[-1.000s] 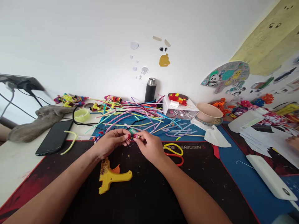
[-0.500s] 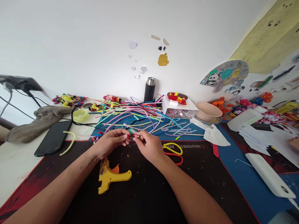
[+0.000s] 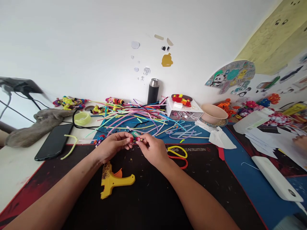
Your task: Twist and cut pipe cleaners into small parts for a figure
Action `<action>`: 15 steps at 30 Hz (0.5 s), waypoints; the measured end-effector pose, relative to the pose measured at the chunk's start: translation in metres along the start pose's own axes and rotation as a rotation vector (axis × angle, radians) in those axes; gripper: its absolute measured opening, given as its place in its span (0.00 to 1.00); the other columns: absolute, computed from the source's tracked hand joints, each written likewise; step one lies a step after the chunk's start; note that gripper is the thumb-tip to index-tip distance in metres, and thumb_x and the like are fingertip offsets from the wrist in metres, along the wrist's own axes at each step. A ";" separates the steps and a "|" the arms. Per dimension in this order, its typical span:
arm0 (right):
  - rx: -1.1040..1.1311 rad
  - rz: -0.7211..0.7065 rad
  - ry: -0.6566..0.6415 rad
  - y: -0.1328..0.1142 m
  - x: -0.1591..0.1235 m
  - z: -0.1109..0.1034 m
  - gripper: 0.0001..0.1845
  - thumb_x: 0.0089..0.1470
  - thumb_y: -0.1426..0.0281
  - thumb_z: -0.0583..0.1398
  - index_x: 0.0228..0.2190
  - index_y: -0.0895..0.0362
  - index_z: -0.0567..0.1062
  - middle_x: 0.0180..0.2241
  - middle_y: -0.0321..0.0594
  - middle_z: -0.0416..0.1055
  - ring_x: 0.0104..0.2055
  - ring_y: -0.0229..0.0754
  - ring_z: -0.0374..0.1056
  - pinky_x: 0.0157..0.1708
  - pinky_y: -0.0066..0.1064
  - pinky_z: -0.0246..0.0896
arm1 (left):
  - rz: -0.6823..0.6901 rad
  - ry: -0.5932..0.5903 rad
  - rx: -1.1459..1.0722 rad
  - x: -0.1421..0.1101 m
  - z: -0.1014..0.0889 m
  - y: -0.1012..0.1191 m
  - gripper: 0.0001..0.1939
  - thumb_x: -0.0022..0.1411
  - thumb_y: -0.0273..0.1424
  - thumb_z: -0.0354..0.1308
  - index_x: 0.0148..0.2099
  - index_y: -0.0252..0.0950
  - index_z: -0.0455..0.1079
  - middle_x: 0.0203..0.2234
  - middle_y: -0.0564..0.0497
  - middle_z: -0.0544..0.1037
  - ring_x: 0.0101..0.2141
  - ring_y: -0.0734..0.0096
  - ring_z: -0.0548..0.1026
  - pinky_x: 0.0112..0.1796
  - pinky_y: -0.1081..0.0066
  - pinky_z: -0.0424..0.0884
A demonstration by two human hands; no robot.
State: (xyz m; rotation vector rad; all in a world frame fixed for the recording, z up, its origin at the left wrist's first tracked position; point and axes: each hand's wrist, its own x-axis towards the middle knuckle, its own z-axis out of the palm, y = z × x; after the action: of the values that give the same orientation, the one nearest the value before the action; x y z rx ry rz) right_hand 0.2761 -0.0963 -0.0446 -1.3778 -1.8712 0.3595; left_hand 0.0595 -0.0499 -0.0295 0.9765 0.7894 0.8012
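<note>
My left hand (image 3: 114,147) is closed, pinching a small dark-red fuzzy piece (image 3: 131,141) between thumb and fingertips. Facing it, my right hand (image 3: 154,150) pinches a small pink-and-red fuzzy piece (image 3: 138,139). The two pieces are held close together above the back edge of the black mat (image 3: 148,207); whether they touch is too small to tell. Below my left wrist lies a yellow glue gun (image 3: 115,181) with an orange trigger. Scissors (image 3: 178,154) with a yellow and a red handle loop lie beside my right hand, their blades hidden behind it.
Many colourful pipe cleaners (image 3: 134,115) lie behind my hands, near a black flask (image 3: 153,92), a white box (image 3: 184,110) and a bowl (image 3: 214,114). A phone (image 3: 54,142) lies left, a white device (image 3: 277,179) right. Another person's hand (image 3: 301,142) shows at the right edge.
Both my hands keep their pinches, with almost no movement. Another person's hand has come into view at the right edge. The camera view has shifted very slightly.
</note>
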 end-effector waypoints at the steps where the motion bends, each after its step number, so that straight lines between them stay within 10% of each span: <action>1: 0.000 -0.002 0.003 0.000 0.000 0.000 0.08 0.67 0.63 0.66 0.45 0.51 0.83 0.34 0.39 0.84 0.32 0.44 0.79 0.34 0.31 0.64 | -0.001 -0.001 -0.001 0.000 0.000 0.000 0.20 0.51 0.39 0.84 0.40 0.33 0.85 0.30 0.48 0.81 0.31 0.70 0.79 0.34 0.74 0.75; 15: -0.006 0.006 0.011 0.000 0.001 0.000 0.09 0.66 0.63 0.66 0.45 0.51 0.83 0.33 0.39 0.83 0.31 0.43 0.78 0.34 0.31 0.63 | 0.003 -0.006 0.017 0.000 0.000 0.000 0.20 0.51 0.40 0.84 0.40 0.33 0.84 0.30 0.48 0.82 0.31 0.69 0.79 0.33 0.74 0.75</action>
State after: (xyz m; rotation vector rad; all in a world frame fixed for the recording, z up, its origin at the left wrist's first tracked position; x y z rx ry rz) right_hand 0.2760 -0.0959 -0.0442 -1.3870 -1.8603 0.3493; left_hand 0.0593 -0.0501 -0.0299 0.9946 0.7908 0.7947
